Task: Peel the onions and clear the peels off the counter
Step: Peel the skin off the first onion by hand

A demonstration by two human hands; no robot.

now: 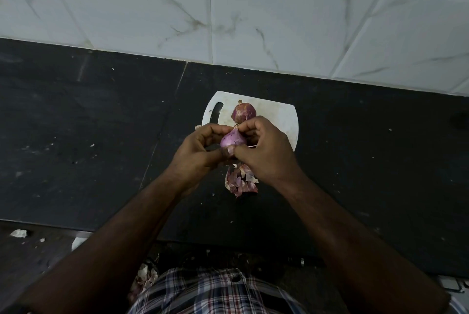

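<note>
Onion point(233, 141) is gripped by left hand point(195, 152) for steadiness; skin is pinched by right hand point(264, 151); peels point(241, 181) are dropped at 6 o'clock.

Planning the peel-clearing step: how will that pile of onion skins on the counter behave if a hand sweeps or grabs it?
The peel pile is thin, curled, separate flakes, so probably very light and floppy, apt to scatter if pushed fast. Pieces look papery and may tear or crumble in a grip. Small bits already dot the dark counter, so a sweep would likely leave some behind.
</note>
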